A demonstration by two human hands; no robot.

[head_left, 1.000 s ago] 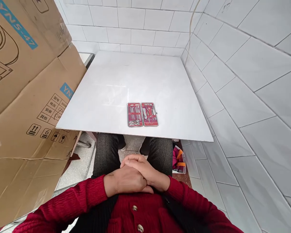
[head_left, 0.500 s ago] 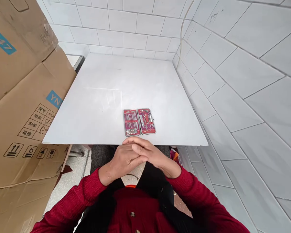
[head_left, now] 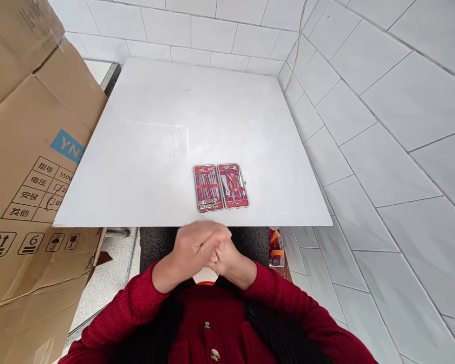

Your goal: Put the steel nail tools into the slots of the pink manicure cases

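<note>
My left hand (head_left: 197, 245) is wrapped over my right hand (head_left: 229, 258), and the two press together just below the table's front edge, over my lap. Slight motion blur softens the left fingers. The right hand is closed like a fist, its fingers largely covered by the left. Beyond them, an open manicure set case (head_left: 220, 187) lies flat on the white table (head_left: 155, 167). Slim metal tools and nail clippers (head_left: 208, 203) fill its left half. Small scissors (head_left: 233, 199) and further tools sit in the red right half.
Tall cardboard boxes (head_left: 34, 162) stand along the table's left side. White tiled walls (head_left: 364, 101) close off the back and right, with a pale cable (head_left: 297, 48) in the corner. A container with purple and orange items (head_left: 276, 247) is below the table at right.
My hands have drawn back from the table edge towards my body. The right hand's fingers, earlier stretched over the left, are now curled in under it. The view has shifted slightly.
</note>
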